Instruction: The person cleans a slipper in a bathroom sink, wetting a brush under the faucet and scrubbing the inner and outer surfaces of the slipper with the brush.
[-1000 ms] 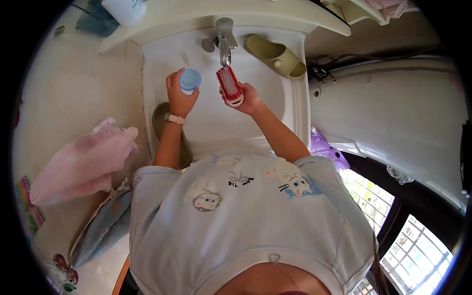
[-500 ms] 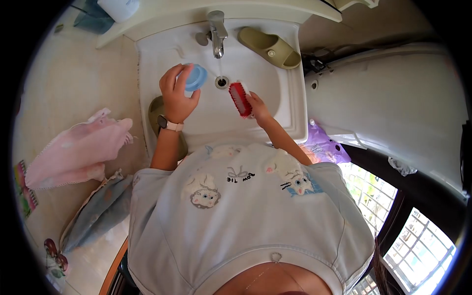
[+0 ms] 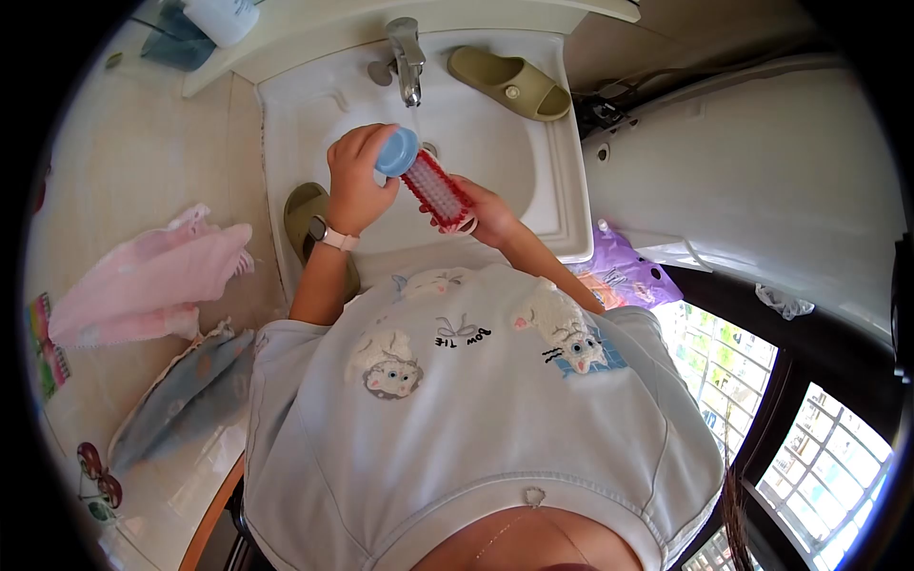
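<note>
My left hand (image 3: 360, 179), with a watch on the wrist, is closed around a small round light-blue container (image 3: 396, 152) above the sink basin. Its flat round face points up, and I cannot tell whether it is a cup or a lid. In my right hand (image 3: 484, 211) is a scrub brush (image 3: 437, 188) with red and whitish bristles turned upward. The brush's far end is right beside the blue container, seemingly touching it. Both are below the faucet (image 3: 407, 62), from which a thin stream of water seems to fall. The drain is partly hidden behind the brush.
One olive slipper (image 3: 509, 82) lies on the back right ledge of the white sink (image 3: 505, 181); another slipper (image 3: 307, 214) rests at its left side, partly behind my forearm. Pink cloth (image 3: 157, 271) hangs at left. A purple bag (image 3: 633, 271) is right of the sink.
My right hand has turned the brush so its bristles show more fully and brought it left, against the blue container. My left hand has shifted slightly right, tilting the container.
</note>
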Tool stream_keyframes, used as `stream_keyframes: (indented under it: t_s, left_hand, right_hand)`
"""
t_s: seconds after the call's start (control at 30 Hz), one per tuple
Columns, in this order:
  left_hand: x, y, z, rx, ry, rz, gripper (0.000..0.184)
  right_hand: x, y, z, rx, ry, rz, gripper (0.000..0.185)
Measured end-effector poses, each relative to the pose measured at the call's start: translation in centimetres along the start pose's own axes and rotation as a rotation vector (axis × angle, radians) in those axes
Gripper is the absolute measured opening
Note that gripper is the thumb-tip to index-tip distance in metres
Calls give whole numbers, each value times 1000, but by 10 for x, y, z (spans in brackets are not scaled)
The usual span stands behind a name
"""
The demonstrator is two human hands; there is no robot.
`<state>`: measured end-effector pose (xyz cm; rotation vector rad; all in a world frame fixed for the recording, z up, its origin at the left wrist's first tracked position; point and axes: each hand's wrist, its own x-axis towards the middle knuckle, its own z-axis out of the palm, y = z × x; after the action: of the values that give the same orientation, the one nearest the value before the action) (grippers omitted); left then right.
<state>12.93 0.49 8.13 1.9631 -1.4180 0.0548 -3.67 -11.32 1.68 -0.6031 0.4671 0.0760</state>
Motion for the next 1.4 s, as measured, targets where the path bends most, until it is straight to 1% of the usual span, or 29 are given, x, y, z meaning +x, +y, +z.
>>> stream_keyframes:
  t_s: [0.07, 0.13, 0.27, 0.47, 0.6, 0.7, 0.77, 0.9, 0.97, 1.07, 1.2, 1.27, 1.3, 1.33, 1.37, 1.4]
  left_hand:
    - [-2, 5, 1, 19, -28, 22, 57]
    - [-5, 6, 2, 25, -32, 33, 57]
    - [-8, 6, 2, 68, -34, 91, 58]
    - [-11, 11, -1, 117, -63, 94, 59]
    - [-13, 11, -1, 116, -48, 92, 60]
    - [-15, 6, 3, 56, -17, 49, 58]
    - [-19, 1, 5, 58, 4, -19, 58]
    - [-22, -2, 5, 62, -28, -29, 59]
    - [-23, 0, 7, 134, -47, -23, 59]
    - [-24, -6, 12, 167, -33, -51, 60]
    - [-27, -28, 24, 132, -5, -77, 58]
    - [-26, -65, 43, 2, 74, -239, 57]
    - [-23, -83, 49, 7, 83, -223, 57]
    - [-22, -102, 56, -146, 113, -371, 60]
    - [-21, -122, 62, -302, 139, -521, 63]
    - [-18, -148, 69, -416, 213, -630, 67]
  right_hand:
    - [-1, 2, 0, -2, -18, 4, 39]
    - [1, 5, 1, -5, -16, -41, 39]
    - [0, 3, 1, -30, -5, -33, 37]
    - [3, 7, 0, -37, 4, -52, 38]
    - [0, 5, 1, -15, 2, -43, 35]
    - [-1, 5, 0, -10, 1, -41, 35]
    - [-2, 6, -1, -1, -6, -37, 35]
    - [-1, 8, -7, 22, -20, -26, 37]
    - [-2, 8, -11, 18, -19, -28, 37]
    - [-3, 8, -12, 0, -5, 27, 38]
    - [-2, 15, -23, 75, -70, 46, 40]
    - [8, 4, -24, 91, -113, 15, 40]
    - [6, 0, -22, 165, -139, 12, 41]
    - [4, -2, -20, 240, -161, 15, 42]
    - [5, -5, -20, 237, -164, 10, 42]
    - [6, -8, -19, 289, -178, 9, 42]
